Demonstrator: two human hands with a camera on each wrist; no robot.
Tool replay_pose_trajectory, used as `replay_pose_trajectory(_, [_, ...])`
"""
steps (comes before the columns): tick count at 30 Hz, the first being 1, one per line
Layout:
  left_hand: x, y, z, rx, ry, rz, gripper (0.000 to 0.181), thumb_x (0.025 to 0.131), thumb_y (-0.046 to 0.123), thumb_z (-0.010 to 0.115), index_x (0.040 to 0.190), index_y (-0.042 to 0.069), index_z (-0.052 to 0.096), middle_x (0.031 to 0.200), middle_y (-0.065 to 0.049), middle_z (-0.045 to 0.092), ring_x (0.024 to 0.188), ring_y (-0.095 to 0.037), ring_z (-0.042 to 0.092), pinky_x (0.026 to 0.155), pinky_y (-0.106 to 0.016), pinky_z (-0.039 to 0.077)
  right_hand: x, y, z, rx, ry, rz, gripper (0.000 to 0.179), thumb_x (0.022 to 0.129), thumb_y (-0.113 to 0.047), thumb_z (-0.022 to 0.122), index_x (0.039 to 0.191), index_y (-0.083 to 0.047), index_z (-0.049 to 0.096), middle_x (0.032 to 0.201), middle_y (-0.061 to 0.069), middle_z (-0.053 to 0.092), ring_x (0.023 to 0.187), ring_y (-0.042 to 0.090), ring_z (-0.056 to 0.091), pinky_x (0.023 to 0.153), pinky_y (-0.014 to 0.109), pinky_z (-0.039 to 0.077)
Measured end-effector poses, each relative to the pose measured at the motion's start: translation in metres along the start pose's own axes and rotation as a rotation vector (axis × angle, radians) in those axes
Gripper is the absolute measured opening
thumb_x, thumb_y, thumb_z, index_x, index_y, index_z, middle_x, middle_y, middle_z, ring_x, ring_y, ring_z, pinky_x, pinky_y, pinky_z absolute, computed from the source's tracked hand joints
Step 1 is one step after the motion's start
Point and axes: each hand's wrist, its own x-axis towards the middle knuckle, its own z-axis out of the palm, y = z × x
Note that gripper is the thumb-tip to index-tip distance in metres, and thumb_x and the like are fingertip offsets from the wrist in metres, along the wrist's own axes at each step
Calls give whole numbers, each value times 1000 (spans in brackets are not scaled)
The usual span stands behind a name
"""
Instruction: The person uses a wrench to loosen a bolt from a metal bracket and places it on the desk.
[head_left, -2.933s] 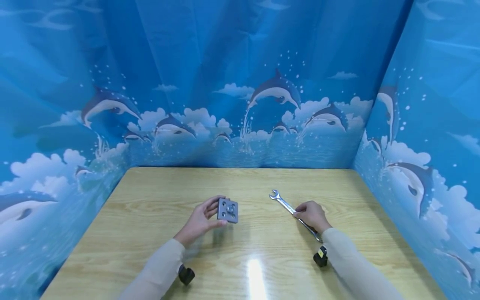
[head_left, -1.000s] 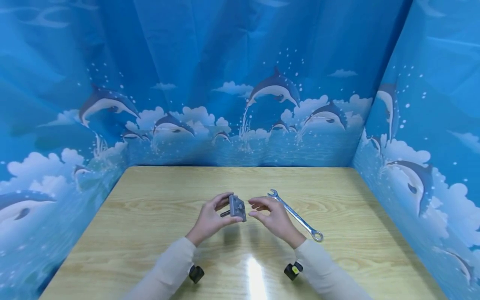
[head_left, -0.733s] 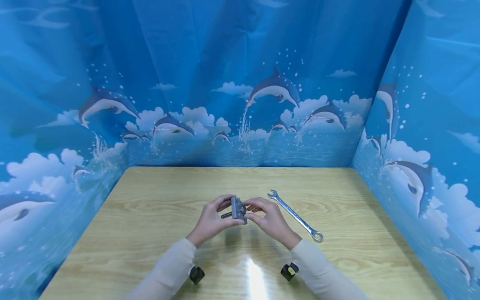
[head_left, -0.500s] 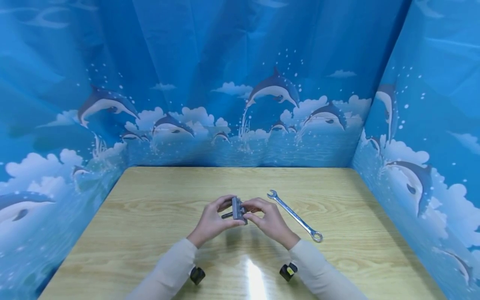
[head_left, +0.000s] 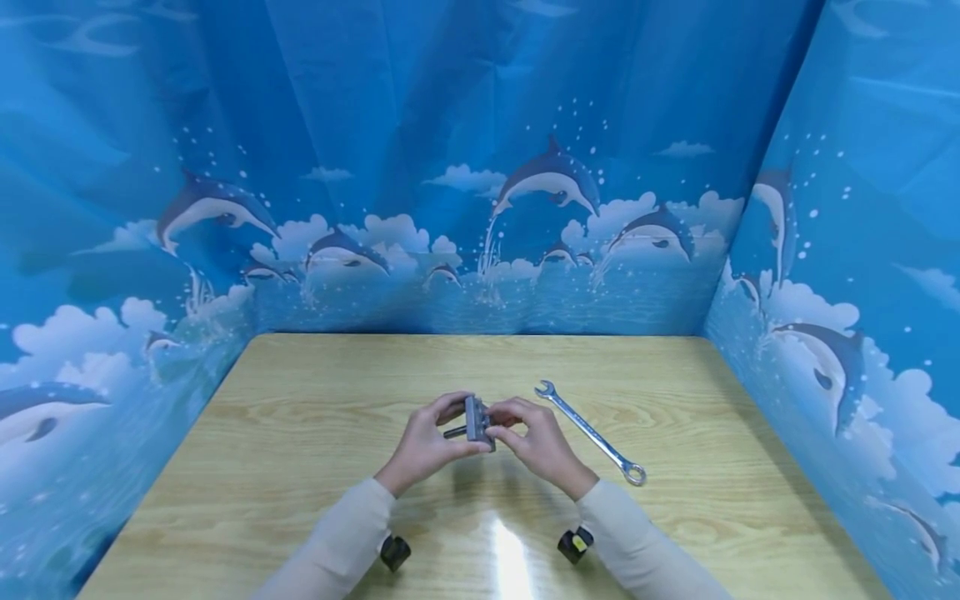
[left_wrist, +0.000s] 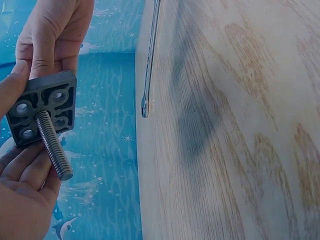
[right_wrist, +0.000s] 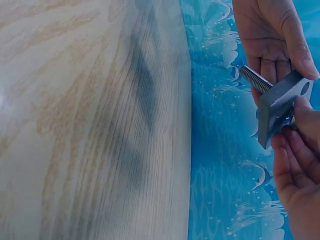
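Evidently the square plate (head_left: 472, 421) is held up above the middle of the worktop (head_left: 337, 375), well in from its left and right edges; it is gripped at opposite edges by the left hand (head_left: 422, 443), thumb and fingers parted by the plate's breadth; the threaded rod (left_wrist: 54, 145) is pointed back towards that palm. A metal fastener (right_wrist: 289, 120), partly hidden, is pinched at the plate's other face by the right hand (head_left: 543, 443), its thumb and fingertips set narrowly. The wrench (head_left: 588, 429) is left lying aslant on the worktop, its ring end turned towards the right edge; 2.9 seconds ago it was touched by the right hand, and the plate, held by the left hand alone, was faced towards the head camera.
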Motion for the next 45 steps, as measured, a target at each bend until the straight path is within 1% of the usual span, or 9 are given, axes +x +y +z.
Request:
replay_pose_trajectory(8, [0,-1,2,-20,6,9,71,68,19,87,131,14,54,129,-10,61,119,-26,58,101,-51,47,-1,-1,1,16,16,76,22,87,-28,71,99,-10,69,83,-4,69,70,5,62,63,24,58])
replay_pose_trajectory(15, [0,-2,1,-23,11,-6,72,67,23,87,130,14,55,127,-7,62,118,-24,59,103,-52,45,-2,0,-1,31,-19,3,27,85,-7,72,111,-11,68,99,-1,68,84,10,65,73,27,60])
replay_pose_trajectory(19, [0,-1,0,-19,6,8,73,66,28,87,130,14,55,128,-7,61,118,-24,59,103,-53,44,-3,2,-1,56,-35,5,34,85,2,68,116,-12,66,106,1,67,89,14,65,79,27,59])
replay_pose_trajectory(24, [0,-1,0,23,18,18,76,65,29,87,131,11,55,129,-10,61,118,-24,59,102,-48,47,-3,0,0,149,-65,128,37,89,-8,67,125,-6,59,105,6,67,92,19,65,83,27,58])
replay_pose_trajectory(27, [0,-1,0,33,28,29,75,66,27,88,131,11,55,129,-10,61,118,-24,59,102,-49,47,-2,-2,-1,175,-75,254,33,92,-24,66,120,-8,63,99,5,68,87,17,65,78,26,58])
replay_pose_trajectory(30, [0,-2,1,37,33,46,73,66,24,88,130,11,55,129,-10,61,119,-25,58,102,-51,46,1,-10,-3,222,-92,377,34,93,-33,63,112,-5,65,92,6,69,81,18,65,74,32,59])
replay_pose_trajectory(34, [1,-2,2,72,38,61,72,67,22,88,130,11,55,130,-10,60,120,-24,58,103,-47,46,3,-21,-5,309,-113,475,34,95,-30,61,104,3,65,83,11,69,73,21,66,73,43,60])
replay_pose_trajectory(40, [1,-3,2,86,27,79,72,68,22,87,131,11,55,129,-10,60,119,-25,58,102,-49,47,6,-47,-13,317,-118,479,28,96,-19,60,99,8,64,81,17,68,70,20,65,68,37,61])
replay_pose_trajectory(45, [-1,-2,0,70,17,70,73,68,27,87,132,13,55,130,-10,60,120,-24,57,102,-52,45,5,-51,-14,270,-120,448,24,93,-14,63,106,6,64,88,13,69,76,18,65,74,38,60])
